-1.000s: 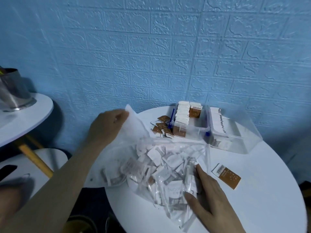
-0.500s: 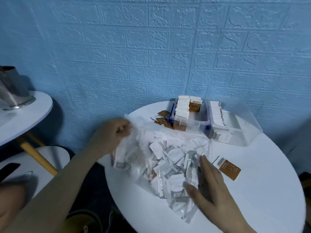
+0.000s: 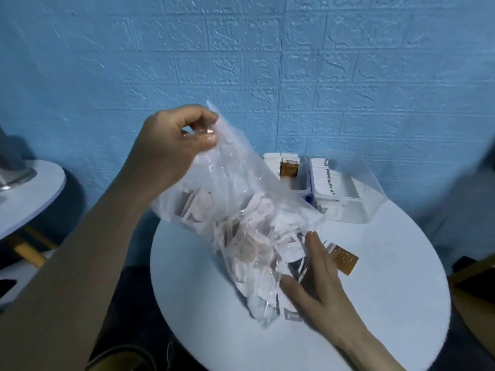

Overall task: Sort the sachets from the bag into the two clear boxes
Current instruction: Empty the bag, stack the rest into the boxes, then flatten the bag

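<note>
A clear plastic bag full of white and brown sachets hangs tilted over the round white table. My left hand pinches the bag's upper corner and holds it up. At the bag's lower end, my right hand lies flat with fingers spread against the bag and spilled sachets. One brown sachet lies loose on the table beside that hand. Two clear boxes stand at the back: the left box holds upright white and brown sachets, the right box holds white ones.
A second white table with a metal vessel stands at the left. The blue brick-patterned wall rises right behind the boxes. A wooden table leg shows low on the left.
My left hand has lifted the bag's corner well above the table, so the bag now hangs steeply. The right hand stays low at the bag's bottom end.
</note>
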The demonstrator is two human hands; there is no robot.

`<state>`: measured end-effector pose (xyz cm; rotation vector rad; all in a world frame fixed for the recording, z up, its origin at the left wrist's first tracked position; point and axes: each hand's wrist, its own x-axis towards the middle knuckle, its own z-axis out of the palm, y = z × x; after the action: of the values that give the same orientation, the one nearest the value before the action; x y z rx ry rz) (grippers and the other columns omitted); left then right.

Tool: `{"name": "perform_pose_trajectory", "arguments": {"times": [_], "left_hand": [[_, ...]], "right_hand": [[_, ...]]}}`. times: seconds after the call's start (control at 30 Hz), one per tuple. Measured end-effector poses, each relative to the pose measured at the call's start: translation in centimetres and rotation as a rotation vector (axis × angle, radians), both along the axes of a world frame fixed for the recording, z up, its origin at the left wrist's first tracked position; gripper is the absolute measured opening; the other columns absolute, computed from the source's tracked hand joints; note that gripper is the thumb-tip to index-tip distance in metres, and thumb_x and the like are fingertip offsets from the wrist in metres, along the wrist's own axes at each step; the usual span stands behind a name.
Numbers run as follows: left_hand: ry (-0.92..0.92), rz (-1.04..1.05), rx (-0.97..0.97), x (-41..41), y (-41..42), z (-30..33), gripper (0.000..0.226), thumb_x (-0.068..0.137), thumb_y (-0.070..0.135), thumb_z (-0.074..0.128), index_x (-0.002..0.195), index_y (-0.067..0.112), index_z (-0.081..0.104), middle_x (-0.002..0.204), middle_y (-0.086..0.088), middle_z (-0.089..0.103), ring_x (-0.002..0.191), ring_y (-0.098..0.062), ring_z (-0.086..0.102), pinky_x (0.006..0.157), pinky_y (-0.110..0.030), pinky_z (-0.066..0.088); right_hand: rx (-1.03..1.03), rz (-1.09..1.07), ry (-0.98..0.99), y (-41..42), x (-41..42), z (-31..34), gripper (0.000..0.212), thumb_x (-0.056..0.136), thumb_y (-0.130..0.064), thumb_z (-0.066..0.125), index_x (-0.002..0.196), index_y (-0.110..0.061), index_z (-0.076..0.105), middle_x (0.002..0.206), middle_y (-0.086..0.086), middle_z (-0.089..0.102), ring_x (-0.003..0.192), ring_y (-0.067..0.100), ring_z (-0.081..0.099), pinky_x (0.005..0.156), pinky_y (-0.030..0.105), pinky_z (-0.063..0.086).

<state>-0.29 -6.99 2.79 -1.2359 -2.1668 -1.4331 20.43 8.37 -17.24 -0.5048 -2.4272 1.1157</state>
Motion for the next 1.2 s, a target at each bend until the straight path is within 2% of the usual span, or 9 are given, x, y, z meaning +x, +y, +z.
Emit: {"name": "perform_pose_trajectory", "arguments": {"times": [0.2,0.33,0.47,0.53,0.6,0.73,0.9,1.07,1.2], "left_hand": [[0.330,0.352,-0.412,-2.4,-2.3,-5.5,0.014,0.089,0.019,0.065,0.103,0.018,0.068,0.096,-0.005,0.064,0.082,-0.034,0.062,0.070,-0.041,0.045],[0.384,0.413,-0.601,-1.9,-2.9,-9.9,0.017,0.086,0.022,0.068,0.102,0.018,0.066,0.098,-0.010,0.059,0.071,-0.037,0.065,0.059,-0.043,0.051],[-0.021,0.278,-0.937,-1.6,-3.1,-12.6,0.088,0.077,0.073,0.054,0.148,0.031,0.024,0.153,0.003,0.021,0.135,-0.021,0.038,0.102,-0.041,0.039],[-0.043,0.157,-1.169,-1.8,-3.4,-14.0,0.113,0.065,0.077,0.063,0.151,0.037,0.000,0.158,0.002,0.003,0.143,-0.022,0.025,0.108,-0.042,0.034],[-0.028,0.072,-1.240,-2.3,-3.7,-14.6,0.126,0.055,0.076,0.068,0.150,0.038,-0.005,0.154,-0.002,0.013,0.139,-0.026,0.028,0.107,-0.040,0.036],[-0.085,-0.056,-1.015,-3.4,-3.7,-15.2,0.091,0.069,0.042,0.081,0.143,0.049,0.028,0.116,0.009,0.047,0.111,-0.014,0.052,0.090,-0.027,0.043],[-0.133,-0.086,-0.479,-2.7,-3.3,-14.0,0.046,0.074,0.025,0.069,0.093,0.065,0.057,0.089,0.040,0.058,0.081,0.007,0.058,0.070,-0.005,0.038],[0.005,-0.049,-0.137,0.0,-1.5,-8.7,0.050,0.066,0.049,0.065,0.114,0.050,0.054,0.105,0.029,0.058,0.095,0.000,0.057,0.085,-0.019,0.043],[0.069,0.021,-0.083,1.0,-0.9,-5.1,0.044,0.065,0.043,0.070,0.109,0.044,0.065,0.102,0.018,0.064,0.096,-0.005,0.058,0.086,-0.027,0.046]], "right_hand": [[0.054,0.026,-0.055,-0.2,-0.4,-0.2,0.088,0.070,-0.087,0.036,0.138,-0.058,-0.012,0.149,-0.038,-0.016,0.137,-0.018,-0.016,0.113,0.018,0.004],[0.050,0.049,-0.035,-0.3,-0.2,0.0,0.085,0.079,-0.074,0.049,0.140,-0.056,-0.009,0.149,-0.038,-0.016,0.137,-0.018,-0.015,0.111,0.018,0.007],[0.054,0.041,0.015,-0.1,0.2,0.0,0.085,0.078,-0.070,0.057,0.142,-0.058,0.003,0.151,-0.039,-0.012,0.140,-0.016,-0.009,0.110,0.020,0.013],[0.081,0.042,0.022,-0.2,0.2,-0.1,0.087,0.074,-0.079,0.052,0.144,-0.058,0.004,0.152,-0.037,-0.011,0.141,-0.014,-0.007,0.108,0.021,0.016],[0.098,0.043,0.025,-0.3,0.2,-0.2,0.086,0.074,-0.079,0.050,0.143,-0.060,0.003,0.153,-0.036,-0.009,0.142,-0.013,-0.005,0.108,0.022,0.018],[0.074,0.035,0.025,-0.4,0.3,0.0,0.083,0.079,-0.063,0.057,0.145,-0.056,0.008,0.153,-0.036,-0.006,0.140,-0.015,-0.001,0.094,0.000,0.025],[0.062,0.031,0.045,-0.7,0.4,0.2,0.080,0.080,-0.065,0.054,0.146,-0.052,0.011,0.154,-0.034,-0.005,0.140,-0.015,0.000,0.087,-0.006,0.029],[0.074,0.000,0.122,-0.4,0.5,-0.2,0.085,0.076,-0.071,0.057,0.148,-0.051,0.017,0.157,-0.028,0.001,0.147,0.003,0.009,0.106,0.041,0.041],[0.081,-0.001,0.069,-0.3,0.4,-0.4,0.084,0.075,-0.074,0.056,0.147,-0.051,0.019,0.155,-0.032,0.004,0.146,0.001,0.010,0.111,0.046,0.036]]}}
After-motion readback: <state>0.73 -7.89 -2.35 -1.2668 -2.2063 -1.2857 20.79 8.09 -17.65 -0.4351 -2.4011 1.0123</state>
